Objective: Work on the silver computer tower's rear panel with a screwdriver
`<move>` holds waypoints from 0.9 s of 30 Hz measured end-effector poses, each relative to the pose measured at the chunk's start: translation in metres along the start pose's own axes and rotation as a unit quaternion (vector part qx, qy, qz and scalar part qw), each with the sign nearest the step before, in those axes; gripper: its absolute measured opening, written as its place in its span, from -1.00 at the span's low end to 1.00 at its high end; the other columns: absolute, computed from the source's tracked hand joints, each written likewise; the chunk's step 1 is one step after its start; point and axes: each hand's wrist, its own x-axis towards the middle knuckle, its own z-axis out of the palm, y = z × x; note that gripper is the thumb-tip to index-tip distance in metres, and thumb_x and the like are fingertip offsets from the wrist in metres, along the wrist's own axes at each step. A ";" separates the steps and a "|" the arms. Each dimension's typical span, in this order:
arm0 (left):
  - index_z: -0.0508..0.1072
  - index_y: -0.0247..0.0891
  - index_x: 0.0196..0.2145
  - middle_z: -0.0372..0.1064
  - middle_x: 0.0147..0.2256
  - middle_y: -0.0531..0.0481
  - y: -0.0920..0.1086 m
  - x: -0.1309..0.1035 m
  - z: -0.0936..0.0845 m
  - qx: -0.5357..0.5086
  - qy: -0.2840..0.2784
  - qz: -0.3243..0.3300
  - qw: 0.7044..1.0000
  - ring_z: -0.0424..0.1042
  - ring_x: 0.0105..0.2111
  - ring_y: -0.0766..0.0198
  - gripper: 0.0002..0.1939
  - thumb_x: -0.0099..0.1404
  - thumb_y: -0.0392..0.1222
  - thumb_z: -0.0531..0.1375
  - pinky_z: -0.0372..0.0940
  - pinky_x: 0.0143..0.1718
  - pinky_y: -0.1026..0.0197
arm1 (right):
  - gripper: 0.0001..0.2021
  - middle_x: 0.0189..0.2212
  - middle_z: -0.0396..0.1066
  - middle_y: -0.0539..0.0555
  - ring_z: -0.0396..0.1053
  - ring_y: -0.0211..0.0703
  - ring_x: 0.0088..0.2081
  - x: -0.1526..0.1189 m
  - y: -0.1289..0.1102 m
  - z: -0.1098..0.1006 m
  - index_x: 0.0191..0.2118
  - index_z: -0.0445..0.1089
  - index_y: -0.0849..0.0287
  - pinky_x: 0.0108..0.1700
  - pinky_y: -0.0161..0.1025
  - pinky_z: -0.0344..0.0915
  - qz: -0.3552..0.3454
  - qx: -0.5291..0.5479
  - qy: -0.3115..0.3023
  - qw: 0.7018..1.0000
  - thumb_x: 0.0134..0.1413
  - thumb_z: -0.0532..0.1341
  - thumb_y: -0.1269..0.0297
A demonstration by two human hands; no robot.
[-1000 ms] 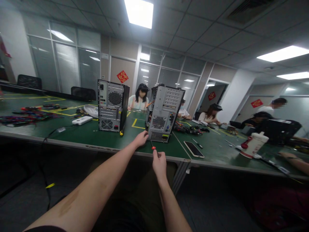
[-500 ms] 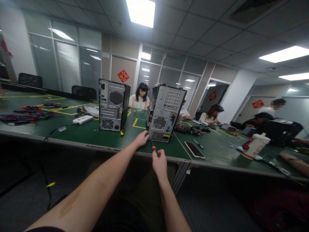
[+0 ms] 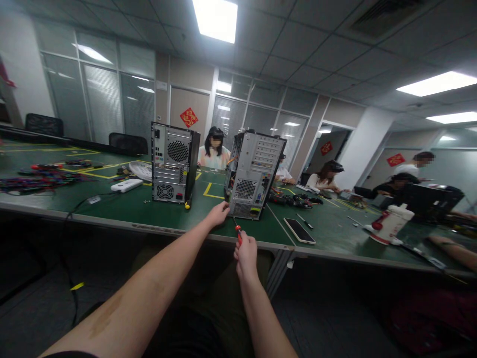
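Observation:
A grey metal computer case (image 3: 255, 174), its rear side facing me, stands slightly tilted on the green table. At its lower left corner is my left hand (image 3: 218, 214), with fingers curled against the case edge; the fingertips are partly hidden. My right hand (image 3: 246, 253) is closed around the handle of a red and black screwdriver (image 3: 238, 230). The shaft points up and away, with its tip at the bottom left edge of the case. Whether a screw sits under the tip is too small to tell.
A second computer tower (image 3: 172, 164) stands left, with a yellow-ended tool (image 3: 188, 205) beside its base. A phone (image 3: 298, 230) and a white cup (image 3: 391, 224) lie right. A power strip (image 3: 127, 186) and cable bundles (image 3: 40, 180) are left. Several people sit around.
My right hand has turned around the screwdriver handle, showing more of its red side. The left hand and the case stay in place; the view shifts slightly.

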 end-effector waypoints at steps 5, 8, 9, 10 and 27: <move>0.47 -0.25 -0.04 0.52 -0.06 -0.14 0.000 -0.001 0.001 -0.002 0.005 0.006 1.000 0.47 -0.06 0.14 -0.74 0.38 -0.21 0.09 0.32 0.05 0.13 | -0.65 -0.65 0.11 -0.18 0.00 -0.34 -0.70 0.002 0.001 0.000 -0.37 0.04 0.04 -0.62 -0.38 0.02 0.005 -0.063 -0.015 0.998 0.30 -0.17 -0.09; 0.48 -0.25 -0.04 0.52 -0.06 -0.14 0.001 -0.001 0.001 0.000 0.006 0.001 1.000 0.47 -0.06 0.13 -0.74 0.38 -0.21 0.09 0.32 0.05 0.12 | -0.69 -0.60 0.19 -0.14 0.17 -0.29 -0.57 0.004 -0.008 -0.014 -0.39 0.13 0.06 -0.49 -0.36 0.10 -0.032 -0.142 -0.017 0.989 0.17 0.14 -0.04; 0.48 -0.25 -0.04 0.52 -0.06 -0.14 0.002 -0.001 0.000 -0.001 0.006 -0.001 1.000 0.47 -0.06 0.13 -0.74 0.38 -0.21 0.10 0.32 0.05 0.12 | -0.70 -0.58 0.23 -0.12 0.22 -0.26 -0.52 0.005 -0.012 -0.019 -0.41 0.15 0.07 -0.43 -0.35 0.11 -0.047 -0.174 -0.021 0.983 0.10 0.23 0.02; 0.48 -0.25 -0.04 0.52 -0.06 -0.13 0.003 -0.001 0.000 -0.001 0.004 -0.002 1.000 0.47 -0.05 0.14 -0.74 0.38 -0.21 0.09 0.32 0.05 0.13 | -0.72 -0.56 0.26 -0.10 0.25 -0.23 -0.48 0.005 -0.017 -0.023 -0.41 0.19 0.08 -0.39 -0.33 0.10 -0.062 -0.204 -0.023 0.977 0.08 0.27 0.07; 0.45 -0.25 -0.03 0.51 -0.04 -0.14 0.001 -0.001 -0.001 0.001 -0.009 0.001 1.000 0.47 -0.07 0.14 -0.74 0.39 -0.19 0.07 0.34 0.01 0.12 | -0.84 -0.49 0.27 -0.08 0.32 -0.18 -0.38 0.000 -0.022 -0.029 -0.29 0.27 0.09 -0.34 -0.32 0.04 -0.070 -0.198 -0.042 0.977 0.09 0.30 0.33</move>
